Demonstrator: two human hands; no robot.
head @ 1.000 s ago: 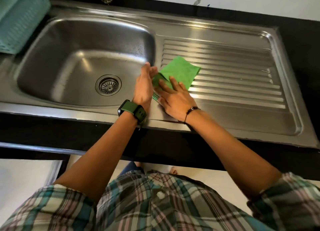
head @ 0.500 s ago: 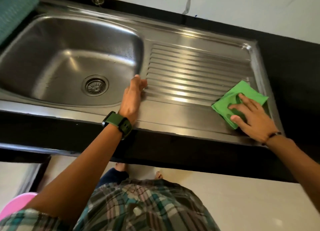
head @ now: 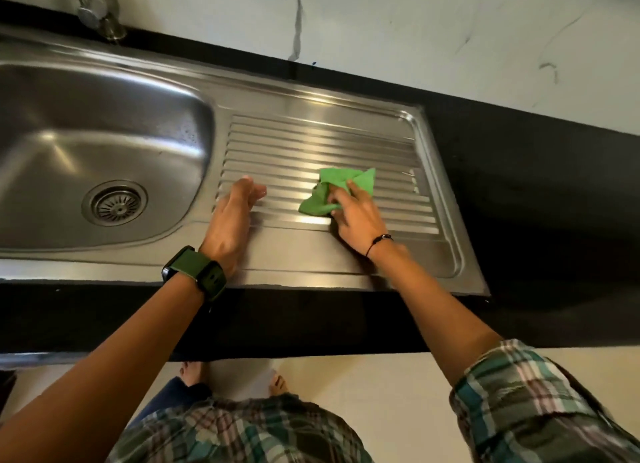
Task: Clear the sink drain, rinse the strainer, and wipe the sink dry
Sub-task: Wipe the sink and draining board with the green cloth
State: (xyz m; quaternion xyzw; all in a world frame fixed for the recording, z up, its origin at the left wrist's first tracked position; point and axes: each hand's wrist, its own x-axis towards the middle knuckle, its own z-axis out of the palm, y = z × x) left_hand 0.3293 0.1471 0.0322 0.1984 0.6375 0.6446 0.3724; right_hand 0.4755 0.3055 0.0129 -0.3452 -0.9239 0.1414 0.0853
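Observation:
A stainless steel sink [head: 104,123] fills the left of the view, with its round strainer [head: 115,203] seated in the drain. To its right lies the ribbed drainboard [head: 311,143]. A crumpled green cloth [head: 334,188] sits on the ribs, and my right hand [head: 356,216] presses on it with fingers spread over its near edge. My left hand [head: 235,213], with a green watch on the wrist, rests edge-on with straight fingers on the drainboard's left side, next to the basin's rim.
A metal tap [head: 98,12] stands at the back left against the white marbled wall. Black countertop [head: 540,192] surrounds the sink to the right and front. Bare feet and a pale floor show below the counter edge.
My right hand has slid the green cloth from the drainboard's far right corner back toward the middle, and the cloth is more bunched. My left hand stays on the drainboard's left side.

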